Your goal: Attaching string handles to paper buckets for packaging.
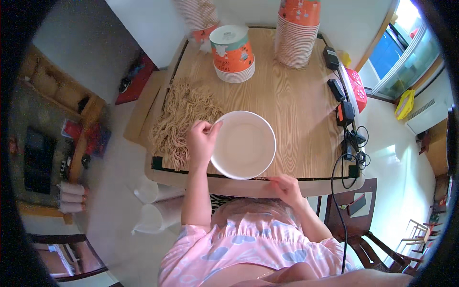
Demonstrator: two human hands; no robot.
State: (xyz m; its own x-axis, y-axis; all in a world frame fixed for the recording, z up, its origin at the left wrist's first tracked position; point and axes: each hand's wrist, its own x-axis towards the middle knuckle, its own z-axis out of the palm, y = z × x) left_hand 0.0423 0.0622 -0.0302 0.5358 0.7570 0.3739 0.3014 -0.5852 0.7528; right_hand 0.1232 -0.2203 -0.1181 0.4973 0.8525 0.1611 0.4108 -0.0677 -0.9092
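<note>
A white-lined round paper bucket [243, 146] is tilted with its mouth facing me at the near edge of the table. My left hand [201, 141] pinches its left rim between thumb and fingers. My right hand [287, 188] is at the table's front edge, just right of the bucket's lower side. Its fingertips are drawn together; whatever lies between them is too small to make out. Beside my left hand spreads a loose heap of tan strings [184, 117]. Farther back, a short stack of orange and green printed buckets [233, 55] stands upside down.
Tall stacks of nested buckets rise at the back right [297, 36] and back left [196, 16]. Black power adapters and cables [345, 115] run along the right table edge [330, 184]. A dark wooden chair [354, 220] stands at the near right. Wrapped white stacks [160, 215] lie below left.
</note>
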